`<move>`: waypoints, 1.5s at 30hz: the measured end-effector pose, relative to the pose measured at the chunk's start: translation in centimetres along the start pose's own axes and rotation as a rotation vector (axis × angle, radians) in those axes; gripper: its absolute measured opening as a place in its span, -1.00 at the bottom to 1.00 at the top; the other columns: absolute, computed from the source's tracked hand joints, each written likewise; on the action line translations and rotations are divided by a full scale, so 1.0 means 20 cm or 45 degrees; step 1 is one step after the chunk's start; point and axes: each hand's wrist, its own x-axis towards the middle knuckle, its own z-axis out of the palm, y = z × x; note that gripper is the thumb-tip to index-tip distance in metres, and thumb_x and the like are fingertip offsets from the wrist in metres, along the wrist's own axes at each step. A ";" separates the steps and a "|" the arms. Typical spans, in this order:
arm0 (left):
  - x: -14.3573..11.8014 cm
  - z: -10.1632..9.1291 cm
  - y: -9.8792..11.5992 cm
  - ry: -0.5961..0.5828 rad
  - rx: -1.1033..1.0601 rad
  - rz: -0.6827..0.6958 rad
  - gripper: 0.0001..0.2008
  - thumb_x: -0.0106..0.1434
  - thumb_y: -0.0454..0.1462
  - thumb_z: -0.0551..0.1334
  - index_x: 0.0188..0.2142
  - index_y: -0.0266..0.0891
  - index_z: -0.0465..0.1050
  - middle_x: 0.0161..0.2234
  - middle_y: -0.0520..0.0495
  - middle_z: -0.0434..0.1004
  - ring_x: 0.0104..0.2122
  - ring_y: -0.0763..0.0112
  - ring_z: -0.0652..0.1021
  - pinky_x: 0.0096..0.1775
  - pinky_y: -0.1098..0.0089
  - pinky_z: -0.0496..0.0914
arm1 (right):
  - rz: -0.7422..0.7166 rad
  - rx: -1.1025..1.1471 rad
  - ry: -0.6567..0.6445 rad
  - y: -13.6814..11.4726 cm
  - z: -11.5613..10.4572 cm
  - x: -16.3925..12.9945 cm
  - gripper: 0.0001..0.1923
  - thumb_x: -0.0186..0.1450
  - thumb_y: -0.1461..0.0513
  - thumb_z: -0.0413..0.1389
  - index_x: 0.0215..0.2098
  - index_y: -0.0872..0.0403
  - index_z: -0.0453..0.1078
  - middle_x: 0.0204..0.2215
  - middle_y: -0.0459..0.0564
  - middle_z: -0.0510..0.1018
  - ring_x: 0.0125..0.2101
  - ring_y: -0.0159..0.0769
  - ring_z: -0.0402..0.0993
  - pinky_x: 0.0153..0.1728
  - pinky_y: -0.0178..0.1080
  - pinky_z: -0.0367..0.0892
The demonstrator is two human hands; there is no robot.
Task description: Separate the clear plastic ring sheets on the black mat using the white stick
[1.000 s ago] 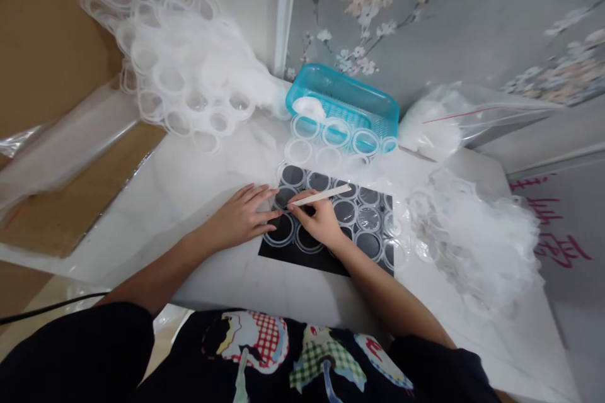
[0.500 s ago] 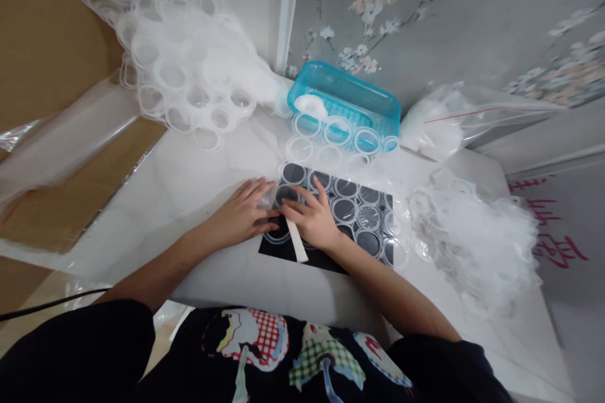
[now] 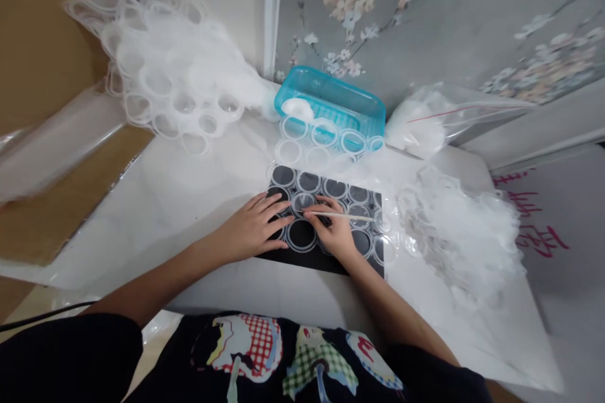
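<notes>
— Pinched between thumb and fingers of the right hand (image 3: 336,234), a thin white stick (image 3: 340,216) lies almost level, its tip at a clear ring just above the middle of the frame. What does the other one do?

— Left hand (image 3: 255,233) lies flat with fingers spread on the sheet of rings (image 3: 331,192), pinning it to the black mat (image 3: 302,258) at centre frame; it grips nothing.

— How should this go well?

— My judgement: keep that flat press close to the tip so the thin sheet cannot lift, and work the stick along the ring's edge with little force.

— What crowds the spot?

— More ring sheets overlap the mat's top edge below the blue basket (image 3: 331,104). A heap of ring scrap (image 3: 463,239) sits just right of the mat, another heap (image 3: 170,82) at upper left, and a plastic bag (image 3: 425,123) at upper right.
</notes>
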 end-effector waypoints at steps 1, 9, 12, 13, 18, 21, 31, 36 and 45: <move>0.02 0.01 0.02 -0.033 0.017 0.014 -0.45 0.28 0.04 0.17 0.17 -0.16 0.32 0.23 -0.21 0.25 0.24 -0.04 0.21 0.21 -0.05 0.09 | 0.013 0.002 0.001 0.01 0.00 0.00 -0.89 0.29 0.17 0.15 -0.29 -0.03 0.53 -0.29 -0.03 0.63 0.01 -0.03 0.40 0.06 0.07 0.27; 0.05 0.06 0.08 -0.072 0.111 -0.013 -0.42 0.26 0.05 0.19 0.16 -0.21 0.33 0.23 -0.23 0.26 0.24 -0.07 0.21 0.22 -0.04 0.08 | 0.040 0.033 -0.021 0.01 -0.02 0.02 -0.86 0.30 0.18 0.13 -0.26 -0.01 0.54 -0.26 -0.02 0.65 0.12 -0.03 0.31 0.07 0.04 0.26; 0.05 0.05 0.09 -0.056 0.117 -0.035 -0.42 0.25 0.04 0.20 0.16 -0.20 0.32 0.24 -0.25 0.23 0.25 -0.06 0.20 0.22 -0.04 0.08 | 0.056 0.051 -0.003 0.01 -0.01 0.00 -0.84 0.31 0.16 0.12 -0.27 -0.01 0.55 -0.27 -0.02 0.65 0.11 -0.02 0.33 0.07 0.05 0.26; 0.05 0.05 0.09 -0.054 0.116 -0.044 -0.42 0.25 0.04 0.21 0.16 -0.20 0.32 0.24 -0.26 0.22 0.25 -0.06 0.19 0.22 -0.04 0.08 | 0.061 0.059 0.003 0.01 -0.01 0.00 -0.84 0.31 0.15 0.12 -0.27 -0.01 0.55 -0.28 -0.02 0.65 0.10 -0.02 0.34 0.07 0.04 0.27; 0.05 0.05 0.11 -0.060 0.109 -0.089 -0.42 0.23 0.03 0.23 0.16 -0.20 0.33 0.25 -0.29 0.21 0.25 -0.08 0.20 0.21 -0.03 0.10 | 0.036 0.022 0.005 0.02 -0.02 0.02 -0.84 0.31 0.15 0.12 -0.28 -0.02 0.55 -0.28 -0.01 0.65 0.05 -0.02 0.40 0.03 0.03 0.30; 0.05 0.07 0.11 -0.065 0.098 -0.099 -0.39 0.23 0.03 0.23 0.19 -0.20 0.29 0.27 -0.29 0.17 0.26 -0.10 0.17 0.22 -0.04 0.07 | -0.005 -0.043 -0.002 0.02 -0.02 0.01 -0.84 0.31 0.16 0.12 -0.26 -0.01 0.54 -0.25 -0.01 0.65 0.03 -0.04 0.41 0.03 0.02 0.32; 0.04 0.08 0.12 -0.156 -0.057 -0.228 -0.33 0.26 0.15 0.08 0.25 -0.09 0.19 0.32 -0.17 0.06 0.30 -0.08 0.05 0.22 -0.17 -0.05 | -0.556 -0.727 0.039 0.02 -0.11 0.12 -0.82 0.33 0.28 0.06 -0.18 -0.04 0.48 -0.25 -0.09 0.64 0.05 -0.08 0.36 0.21 0.13 -0.02; 0.03 0.08 0.12 -0.061 -0.019 -0.200 -0.40 0.29 0.10 0.10 0.19 -0.17 0.29 0.28 -0.19 0.16 0.29 -0.10 0.08 0.22 -0.17 -0.03 | -0.095 -0.456 0.884 0.04 -0.40 0.33 -0.75 0.38 0.19 -0.02 -0.21 0.03 0.49 -0.24 0.05 0.57 -0.11 -0.08 0.43 -0.02 0.09 0.29; 0.18 0.06 0.20 -0.030 0.070 -0.005 -0.29 0.26 0.15 0.10 0.20 -0.29 0.26 0.27 -0.28 0.16 0.27 0.00 0.17 0.24 0.03 0.03 | 0.166 -0.037 0.096 0.11 -0.24 -0.12 -0.81 0.31 0.11 0.11 -0.28 -0.03 0.54 -0.24 -0.02 0.64 0.08 -0.02 0.36 0.09 0.09 0.26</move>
